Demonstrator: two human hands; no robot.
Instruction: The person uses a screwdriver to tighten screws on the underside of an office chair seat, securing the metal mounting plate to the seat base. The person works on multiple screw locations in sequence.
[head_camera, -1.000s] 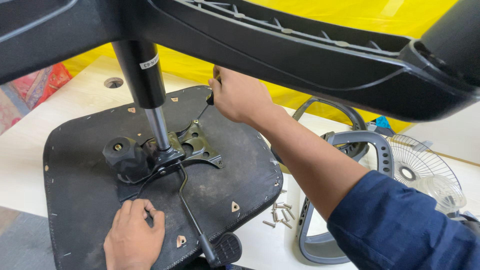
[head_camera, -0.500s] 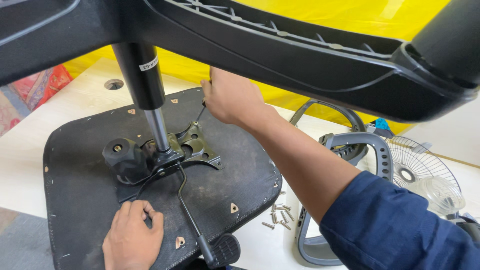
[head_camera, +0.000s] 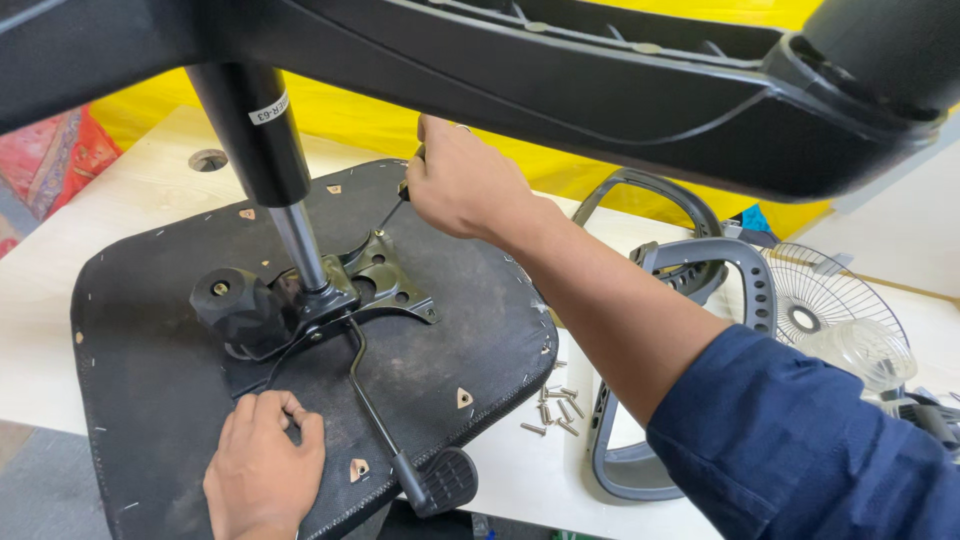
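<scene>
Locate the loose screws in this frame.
In the head view, the pile of loose screws lies on the pale table, right of the upturned seat base, beside the grey armrest.

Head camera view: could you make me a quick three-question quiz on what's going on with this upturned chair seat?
1. True or false: the left hand is lifted clear of the seat underside.
2. What does the right hand grip? A) a screwdriver B) a hammer C) a brush
3. Where do the loose screws lie?

Key:
1. False; it rests flat on the seat's black underside, near the lever.
2. A; its thin shaft points down towards the metal mounting plate.
3. On the pale table, just beside the seat's edge, next to the grey armrest.
</scene>
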